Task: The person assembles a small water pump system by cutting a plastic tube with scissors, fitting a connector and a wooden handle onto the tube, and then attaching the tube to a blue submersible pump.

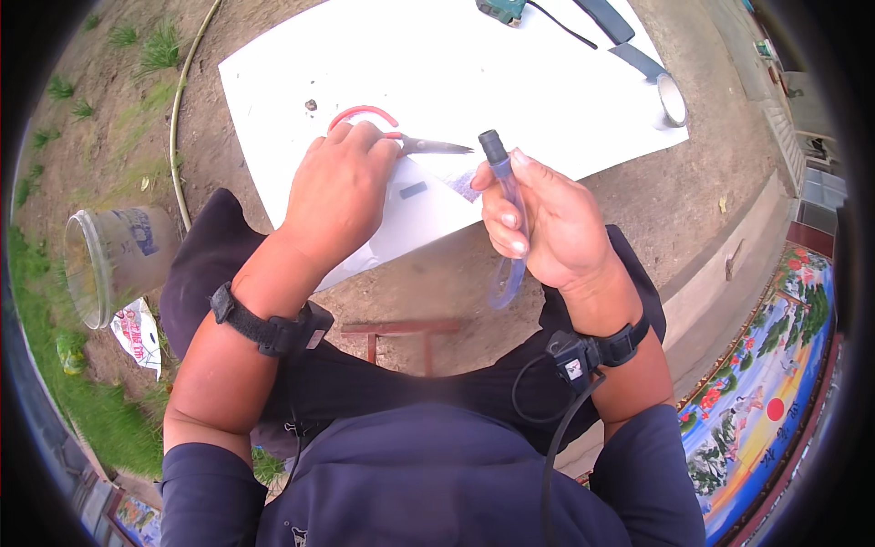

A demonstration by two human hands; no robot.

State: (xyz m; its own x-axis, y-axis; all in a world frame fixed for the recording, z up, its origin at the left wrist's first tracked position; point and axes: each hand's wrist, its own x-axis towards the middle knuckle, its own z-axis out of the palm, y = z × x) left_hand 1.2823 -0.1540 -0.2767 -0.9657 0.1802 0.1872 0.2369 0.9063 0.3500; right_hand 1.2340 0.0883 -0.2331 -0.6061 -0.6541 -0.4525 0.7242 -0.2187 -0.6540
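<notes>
My right hand (563,223) is closed around a clear flexible tube (509,178), held up over the near edge of a white board (419,73). Black tape or a black sleeve (492,146) wraps the tube's upper end, while its lower end curls below my fingers. On the board, my left hand (339,187) grips a pair of scissors (437,146) by the red handles. The blades point right, toward the tube, without touching it. A small dark strip (413,190) lies on the board near my left hand.
A roll of dark tape (673,98) with a loose end lies at the board's right. Beyond it are a green tape measure (501,9) and a dark bar (605,20). A clear bucket (118,260) lies at left, near a hose (176,137). A painted panel (766,392) stands right.
</notes>
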